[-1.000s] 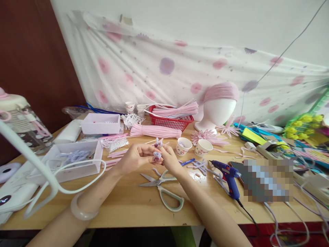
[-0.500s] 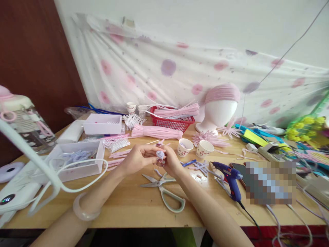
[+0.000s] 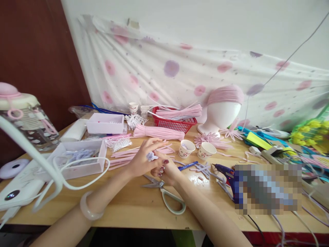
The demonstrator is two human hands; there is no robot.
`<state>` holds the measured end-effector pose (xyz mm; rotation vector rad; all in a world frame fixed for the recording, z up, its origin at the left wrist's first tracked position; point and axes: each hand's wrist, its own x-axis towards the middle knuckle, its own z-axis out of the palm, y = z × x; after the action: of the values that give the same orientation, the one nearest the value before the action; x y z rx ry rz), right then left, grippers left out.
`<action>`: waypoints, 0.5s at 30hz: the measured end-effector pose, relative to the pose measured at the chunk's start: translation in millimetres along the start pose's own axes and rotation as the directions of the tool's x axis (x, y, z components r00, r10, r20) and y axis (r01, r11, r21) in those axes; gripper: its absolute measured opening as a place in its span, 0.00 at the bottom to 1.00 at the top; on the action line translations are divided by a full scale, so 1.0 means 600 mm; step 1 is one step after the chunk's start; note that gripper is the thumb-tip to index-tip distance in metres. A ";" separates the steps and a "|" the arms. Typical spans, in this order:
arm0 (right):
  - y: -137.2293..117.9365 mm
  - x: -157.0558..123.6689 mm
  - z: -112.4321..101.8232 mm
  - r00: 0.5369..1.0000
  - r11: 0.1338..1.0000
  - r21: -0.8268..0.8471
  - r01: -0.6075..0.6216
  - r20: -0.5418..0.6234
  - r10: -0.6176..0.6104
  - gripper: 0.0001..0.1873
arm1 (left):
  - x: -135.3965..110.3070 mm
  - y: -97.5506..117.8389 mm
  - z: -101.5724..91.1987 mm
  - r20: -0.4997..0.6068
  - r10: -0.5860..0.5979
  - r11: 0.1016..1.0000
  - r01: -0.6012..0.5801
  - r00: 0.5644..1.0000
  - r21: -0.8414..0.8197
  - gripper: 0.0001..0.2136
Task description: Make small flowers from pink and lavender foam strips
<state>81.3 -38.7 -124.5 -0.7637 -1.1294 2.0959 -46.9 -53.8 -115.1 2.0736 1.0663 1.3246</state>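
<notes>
My left hand (image 3: 142, 156) is raised over the middle of the table, palm down, its fingers stretched out to the right. A small lavender fuzzy flower (image 3: 151, 156) sits against its fingers like a ring; the band, if any, is hidden. My right hand (image 3: 167, 169) crosses from the other side with fingers bent, touching the left hand and the flower's edge, its painted nails showing. Part of its grip is hidden. Below the hands lie open scissors (image 3: 168, 200) with pale handles. Behind them are loose pink pipe cleaners (image 3: 120, 157).
Two paper cups (image 3: 187, 149), a blue pen (image 3: 189, 166), lavender pipe-cleaner scraps (image 3: 202, 168) and a blue glue gun (image 3: 231, 176) are to the right. A white box (image 3: 102, 164) and a looping white cable (image 3: 84, 189) stand left. A foam head (image 3: 221, 111) is behind.
The flower was held up between both hands' fingertips; now it lies against my left fingers, which have straightened. My right hand has moved slightly lower. The view has shifted a little.
</notes>
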 end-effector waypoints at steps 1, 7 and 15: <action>0.004 -0.002 0.005 1.000 0.996 -0.083 0.018 -0.021 -0.020 0.21 | 0.000 0.001 0.002 0.029 -0.004 1.000 0.004 1.000 0.023 0.18; 0.022 0.005 0.001 0.981 0.916 -0.376 0.137 -0.080 -0.180 0.21 | -0.005 0.008 0.006 0.019 -0.003 0.973 -0.002 1.000 0.229 0.26; 0.033 0.016 -0.027 0.915 0.581 -0.766 0.275 0.024 -0.402 0.19 | -0.013 0.018 0.011 0.017 0.013 0.969 -0.017 1.000 0.246 0.26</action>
<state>82.2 -32.2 -150.8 -0.9529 -1.9286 1.1537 -39.1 -66.2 -114.3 2.2692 1.2667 1.2337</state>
